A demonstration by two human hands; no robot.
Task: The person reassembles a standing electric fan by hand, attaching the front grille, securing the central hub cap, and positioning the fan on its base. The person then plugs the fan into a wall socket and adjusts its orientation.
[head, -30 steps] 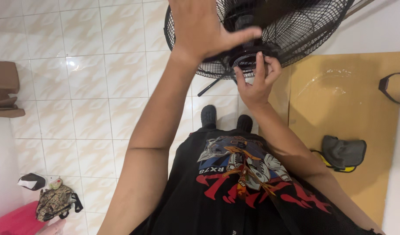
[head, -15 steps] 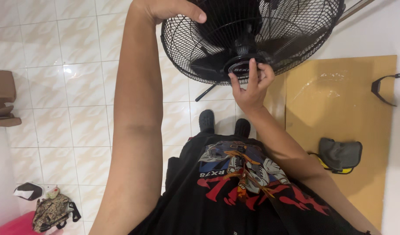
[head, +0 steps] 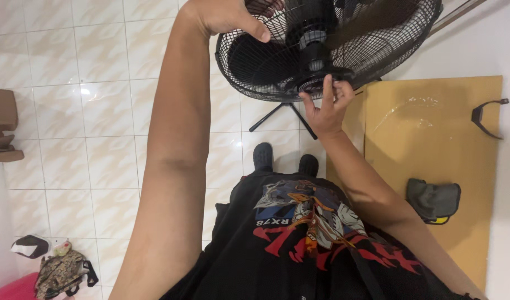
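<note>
While one black standing fan (head: 343, 44) is leaning over the white tiled floor (head: 99, 111) near its far edge, the left hand (head: 224, 16) is gripping the top rim of the wire cage, thumb hooked over it, and the right hand (head: 327, 108) is pinching the round centre cap (head: 316, 83) with narrowed fingers. The floor is lying open to the left, while two dark shoes (head: 285, 155) are standing just beside one yellow board (head: 432, 166) carrying one grey pouch (head: 432, 200).

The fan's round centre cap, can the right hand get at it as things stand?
Probably yes: the right hand already has its fingertips on the centre cap of the fan, nothing between them.
</note>
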